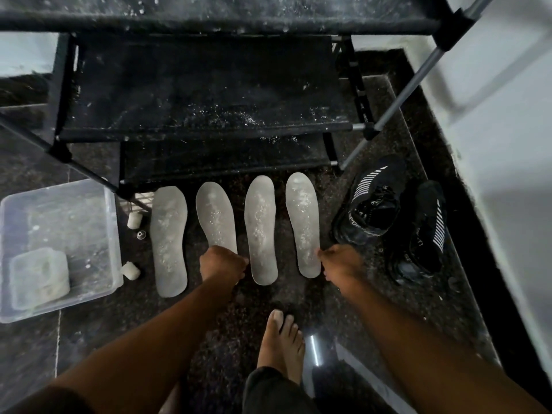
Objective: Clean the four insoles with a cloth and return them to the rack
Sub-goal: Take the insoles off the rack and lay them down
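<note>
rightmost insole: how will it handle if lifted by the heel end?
The rightmost insole looks thin and flat, so it will probably droop. Likely light. Pale specks on it may shake off. The right hand sits at its heel.

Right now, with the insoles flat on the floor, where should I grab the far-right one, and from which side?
Take the far-right insole at its heel end, the end nearest you, where the right hand already sits. It lies flat, so I would pinch the thin rounded heel edge from the near side and peel upward. Its toe end points at the rack, and the black shoes crowd its right side.
</note>
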Demonstrator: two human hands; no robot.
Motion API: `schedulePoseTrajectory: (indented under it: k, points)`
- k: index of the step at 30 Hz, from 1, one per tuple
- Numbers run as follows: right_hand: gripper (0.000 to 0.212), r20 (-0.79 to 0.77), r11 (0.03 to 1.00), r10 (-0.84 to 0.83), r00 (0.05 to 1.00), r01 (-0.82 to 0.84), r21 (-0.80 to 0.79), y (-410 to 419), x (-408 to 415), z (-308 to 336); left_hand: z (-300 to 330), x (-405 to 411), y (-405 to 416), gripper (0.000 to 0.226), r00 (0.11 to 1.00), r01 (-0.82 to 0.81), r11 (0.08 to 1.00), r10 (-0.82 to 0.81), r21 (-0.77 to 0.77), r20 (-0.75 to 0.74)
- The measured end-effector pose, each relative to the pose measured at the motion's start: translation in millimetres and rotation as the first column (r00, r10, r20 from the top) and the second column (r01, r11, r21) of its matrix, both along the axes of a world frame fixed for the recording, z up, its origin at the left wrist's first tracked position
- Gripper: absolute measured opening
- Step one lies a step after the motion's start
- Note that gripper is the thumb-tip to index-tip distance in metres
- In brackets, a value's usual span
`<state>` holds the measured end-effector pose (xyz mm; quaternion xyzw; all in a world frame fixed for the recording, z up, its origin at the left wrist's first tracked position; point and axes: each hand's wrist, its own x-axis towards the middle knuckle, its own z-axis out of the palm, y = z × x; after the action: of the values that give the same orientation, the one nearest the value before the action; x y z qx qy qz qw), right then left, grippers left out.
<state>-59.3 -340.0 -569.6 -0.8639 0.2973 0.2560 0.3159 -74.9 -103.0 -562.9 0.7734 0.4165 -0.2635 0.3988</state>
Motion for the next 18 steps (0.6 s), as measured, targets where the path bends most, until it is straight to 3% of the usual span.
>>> schedulePoseTrajectory:
  k: [2,6,8,12,15,18]
  points:
    - [0.031,0.012,0.988,0.085,0.996,-0.082,-0.132,6,5,5,6,4,9,0.014,0.986,0.161,0.986,-0.163,0.046,0.04]
    - [0.032,0.057,0.958,0.259,0.964,-0.25,-0.139,30,17,29,14,26,41,0.024,0.904,0.418,0.901,-0.425,0.114,0.045]
    - [0.033,0.136,0.921,0.378,0.916,-0.357,-0.156,43,23,45,28,30,59,0.031,0.827,0.553,0.817,-0.562,0.163,0.006]
    - [0.031,0.294,0.856,0.516,0.804,-0.494,-0.154,65,34,82,69,30,101,0.022,0.655,0.739,0.624,-0.754,0.255,-0.05]
    - [0.029,0.3,0.754,0.655,0.694,-0.63,-0.188,80,39,111,103,16,127,0.024,0.48,0.873,0.459,-0.87,0.167,-0.116]
    - [0.034,0.263,0.611,0.787,0.558,-0.765,-0.203,96,41,143,145,21,159,0.029,0.513,0.854,0.488,-0.848,0.18,-0.135]
